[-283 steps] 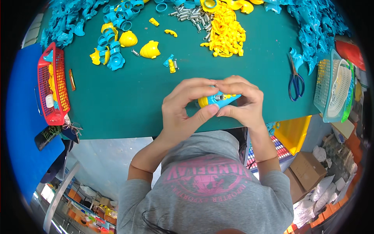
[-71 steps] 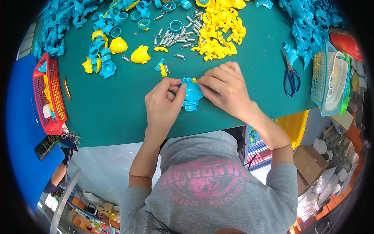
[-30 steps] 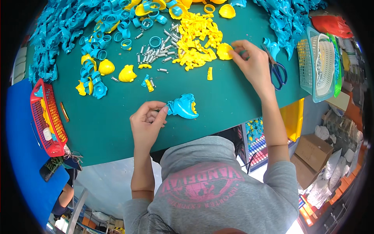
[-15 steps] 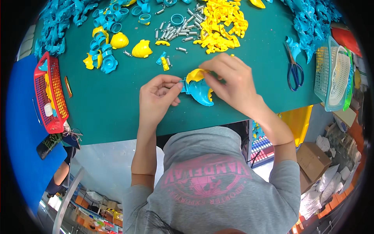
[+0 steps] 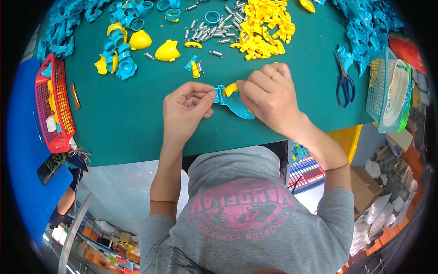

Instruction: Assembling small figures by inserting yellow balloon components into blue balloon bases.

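Held items: 1 blue curved shell (image 5: 240, 109), between the hands, above the middle of the near edge of the green table (image 5: 137, 118); 1 yellow part (image 5: 232, 88), at the shell's far rim, partly covered by fingers. Whether it is seated in the shell: cannot tell.

Left hand (image 5: 189, 106): thumb and forefinger pinched on the shell's narrow, squared end; remaining fingers curled.

Right hand (image 5: 270, 97): 1 gold-coloured ring worn; fingers bent, their tips closed on the yellow part, back of the hand covering the shell's right end. Thumb contact: cannot tell.

Beyond the hands, toward the far edge: 1 small group of a blue piece (image 5: 190, 63), a bumpy yellow strip (image 5: 195, 70) and a metal spring (image 5: 200, 66), close together; 1 loose spring (image 5: 216, 54); 1 scattered lot of springs (image 5: 205, 33), with 1 blue ring (image 5: 212, 18) beside it; 1 heap of small yellow parts (image 5: 269, 32), adjoining on the right; 2 rounded yellow shells (image 5: 167, 51), to the left.

Far left corner: blue heap (image 5: 57, 36). Far right corner: second blue heap (image 5: 369, 27).

Left edge: 1 red basket (image 5: 73, 109). Right edge: 1 pale teal basket (image 5: 378, 89); scissors (image 5: 345, 89) with dark blue handles, just inside that edge.
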Tool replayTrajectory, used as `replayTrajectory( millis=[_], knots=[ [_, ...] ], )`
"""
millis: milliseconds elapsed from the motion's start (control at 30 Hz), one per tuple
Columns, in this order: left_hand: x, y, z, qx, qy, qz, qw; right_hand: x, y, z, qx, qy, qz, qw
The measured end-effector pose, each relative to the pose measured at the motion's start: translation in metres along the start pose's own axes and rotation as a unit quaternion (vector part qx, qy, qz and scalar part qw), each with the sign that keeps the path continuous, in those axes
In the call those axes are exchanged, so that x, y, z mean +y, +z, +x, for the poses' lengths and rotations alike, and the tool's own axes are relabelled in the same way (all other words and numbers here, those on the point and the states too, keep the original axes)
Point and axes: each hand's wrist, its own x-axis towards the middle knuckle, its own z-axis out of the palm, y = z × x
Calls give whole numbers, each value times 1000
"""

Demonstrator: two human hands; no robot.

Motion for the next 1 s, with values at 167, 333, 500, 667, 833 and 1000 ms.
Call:
replayTrajectory(
  millis=[167,333,500,667,833,1000],
  knots=[
    [-1,7,-3,19,29,4,999,0,-4,0,-5,60,73,996],
    [-12,0,-18,7,101,-19,995,-8,-11,-8,-14,261,342,902],
    [-4,-5,-16,-140,-40,-286,947,-6,-14,18,-43,200,403,892],
    [-6,-22,-12,-188,-47,-311,930,22,10,42,42,51,182,981],
    [-8,-32,-9,-179,-49,-348,919,19,25,47,-38,29,26,999],
    [-3,-31,-8,-177,-55,-334,924,14,0,47,-63,160,249,953]
  ],
)
